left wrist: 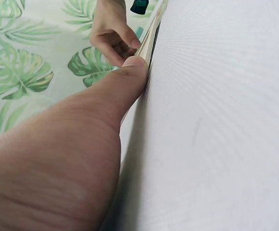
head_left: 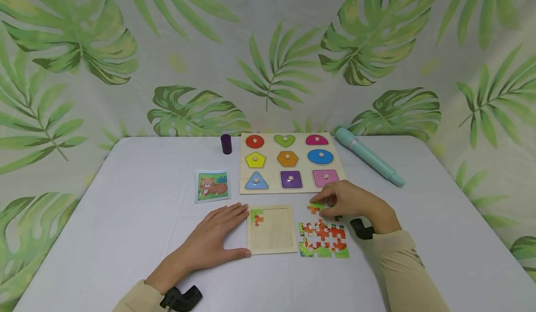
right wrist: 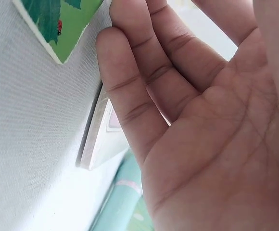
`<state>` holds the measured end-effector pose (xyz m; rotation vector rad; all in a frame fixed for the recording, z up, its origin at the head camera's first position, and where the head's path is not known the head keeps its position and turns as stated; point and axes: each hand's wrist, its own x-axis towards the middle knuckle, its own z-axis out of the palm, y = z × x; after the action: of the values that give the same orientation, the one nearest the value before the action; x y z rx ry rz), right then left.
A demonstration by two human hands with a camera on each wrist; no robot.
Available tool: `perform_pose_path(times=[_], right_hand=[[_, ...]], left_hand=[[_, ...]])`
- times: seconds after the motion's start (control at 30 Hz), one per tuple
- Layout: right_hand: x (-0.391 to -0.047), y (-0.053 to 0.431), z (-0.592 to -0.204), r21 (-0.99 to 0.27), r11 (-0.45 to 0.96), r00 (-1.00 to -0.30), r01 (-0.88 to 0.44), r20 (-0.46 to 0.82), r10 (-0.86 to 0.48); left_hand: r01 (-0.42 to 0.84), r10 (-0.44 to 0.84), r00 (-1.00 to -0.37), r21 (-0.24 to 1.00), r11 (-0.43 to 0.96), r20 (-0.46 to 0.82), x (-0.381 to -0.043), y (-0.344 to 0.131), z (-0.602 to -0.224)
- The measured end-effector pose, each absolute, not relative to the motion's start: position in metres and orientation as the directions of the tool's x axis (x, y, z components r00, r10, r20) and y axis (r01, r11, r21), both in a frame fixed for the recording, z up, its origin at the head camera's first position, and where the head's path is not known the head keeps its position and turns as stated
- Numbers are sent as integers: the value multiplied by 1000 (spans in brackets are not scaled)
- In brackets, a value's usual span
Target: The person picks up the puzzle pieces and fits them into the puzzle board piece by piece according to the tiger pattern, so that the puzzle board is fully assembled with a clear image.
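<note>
In the head view my left hand [head_left: 215,240] lies at the left side of a square wooden puzzle tray [head_left: 272,251], fingers extended, with fingertips and thumb touching its edge. One green and orange jigsaw piece [head_left: 257,217] sits in the tray's upper left corner. My right hand [head_left: 349,202] is over the top of a group of loose jigsaw pieces [head_left: 322,244] right of the tray. Its thumb and index finger pinch a green and orange jigsaw piece [head_left: 315,208]. The right wrist view shows the palm and fingers, with another piece's green corner [right wrist: 67,38] nearby.
Behind the tray lies a wooden shape board [head_left: 274,192] with knobbed shapes. A tiger picture card [head_left: 212,186] is at its left front, and a dark purple cylinder [head_left: 226,144] stands farther back. A teal tube [head_left: 370,157] lies at the back right.
</note>
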<state>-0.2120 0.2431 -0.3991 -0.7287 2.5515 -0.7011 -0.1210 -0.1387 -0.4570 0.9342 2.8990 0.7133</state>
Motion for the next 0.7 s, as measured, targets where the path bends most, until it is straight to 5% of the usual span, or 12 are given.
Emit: perform_pose_path(times=[0.7], right_hand=[[-210,239,-393,-575,711,-783,-406,-181,-594]], left_hand=[[545,554,-824,424,723,116,-120,-138,-457]])
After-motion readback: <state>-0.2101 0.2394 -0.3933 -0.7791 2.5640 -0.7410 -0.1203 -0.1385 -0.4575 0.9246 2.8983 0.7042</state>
